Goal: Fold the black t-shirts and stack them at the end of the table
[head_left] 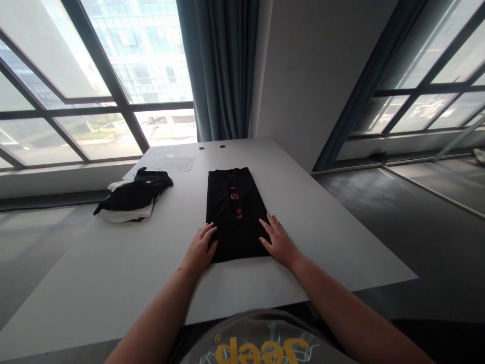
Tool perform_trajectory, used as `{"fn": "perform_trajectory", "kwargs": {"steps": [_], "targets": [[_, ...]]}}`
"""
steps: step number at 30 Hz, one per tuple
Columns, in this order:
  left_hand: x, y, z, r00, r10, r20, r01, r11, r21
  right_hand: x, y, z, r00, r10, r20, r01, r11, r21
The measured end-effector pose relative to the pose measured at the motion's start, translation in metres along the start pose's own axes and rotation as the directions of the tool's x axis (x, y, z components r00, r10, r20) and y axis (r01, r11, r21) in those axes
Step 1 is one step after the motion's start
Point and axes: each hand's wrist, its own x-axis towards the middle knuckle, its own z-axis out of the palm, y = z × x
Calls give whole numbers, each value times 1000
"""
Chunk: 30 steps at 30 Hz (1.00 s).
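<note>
A black garment with pink print point(222, 202), folded into a long narrow shape, lies flat on the white table point(322, 237) in front of me. Its near end is doubled over into a broad plain panel. My left hand point(200, 246) rests on the left edge of that panel, fingers stretched out. On the opposite edge lies my right hand point(278, 240), its fingers spread over the black cloth. Neither hand grips anything. Whether the garment is a shirt or something else I cannot tell.
To the left on the table sits a loose pile of black and white clothes point(131, 197). Paper sheets point(174, 164) lie behind it. Two round holes point(222, 146) mark the table's far end, near a blue curtain point(217, 71) and windows.
</note>
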Motion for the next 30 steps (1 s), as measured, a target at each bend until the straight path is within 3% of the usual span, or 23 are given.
{"fn": "perform_trajectory", "kwargs": {"steps": [3, 8, 13, 22, 30], "targets": [[-21, 0, -13, 993, 83, 81, -83, 997, -10, -17, 0, -16, 992, -126, 20, 125, 990, 61], [-47, -11, -29, 995, 66, 79, -67, 998, 12, -41, 9, -40, 969, -241, -58, 248, 954, 171], [-51, -14, -34, 989, 113, 95, -118, 992, 48, -52, 18, -47, 961, -259, -92, 269, 955, 123], [-46, 2, -38, 975, 197, 101, -217, 941, 260, -54, 16, -47, 956, -277, -98, 283, 957, 58], [-54, 8, -57, 941, 206, 269, -247, 960, 130, -70, 15, -63, 948, -318, -25, 318, 941, 115]]}}
